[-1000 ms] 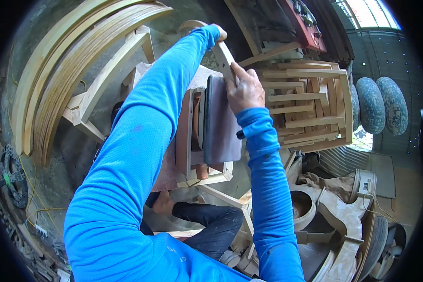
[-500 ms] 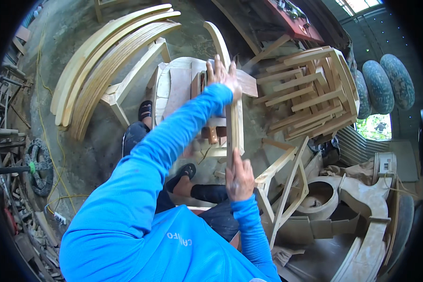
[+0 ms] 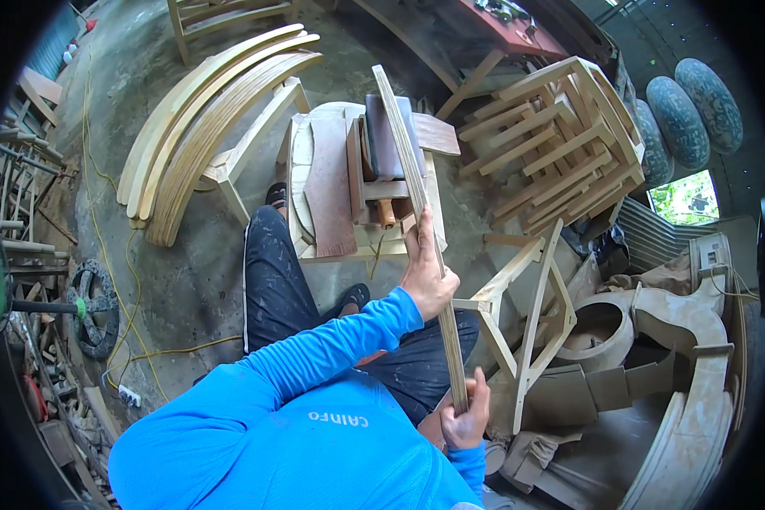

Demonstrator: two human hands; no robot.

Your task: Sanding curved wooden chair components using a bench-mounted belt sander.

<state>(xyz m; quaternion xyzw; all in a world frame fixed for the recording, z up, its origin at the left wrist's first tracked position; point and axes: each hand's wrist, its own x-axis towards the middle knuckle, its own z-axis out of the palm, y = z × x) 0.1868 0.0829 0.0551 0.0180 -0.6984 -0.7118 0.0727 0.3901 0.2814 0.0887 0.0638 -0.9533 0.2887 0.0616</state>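
A long, slightly curved wooden strip (image 3: 405,149) runs from above the work table down toward my lap, its layered narrow edge facing up. My left hand (image 3: 429,268) is closed round the strip near its middle. Farther down, my right hand (image 3: 467,415) grips the near end, its thumb raised along the side. Under the strip's far part stands a low wooden table (image 3: 302,225) bearing a dark smooth rectangular plate (image 3: 393,136) set in a wooden frame. A brown wooden handle-like piece (image 3: 387,212) juts toward me from that frame. A reddish-brown board (image 3: 330,187) lies left of it.
Several curved wooden strips (image 3: 221,127) are stacked on a wooden frame at the left. Stacked slatted frames (image 3: 561,144) stand at right, with an angled wooden frame (image 3: 527,314) nearer me. A dusty round-mouthed machine housing (image 3: 599,327) sits at lower right. A yellow cord (image 3: 127,314) crosses the floor.
The strip has been drawn toward me and turned narrow edge up. My left hand has come back from the far part to the middle; my right hand has moved nearer my body.
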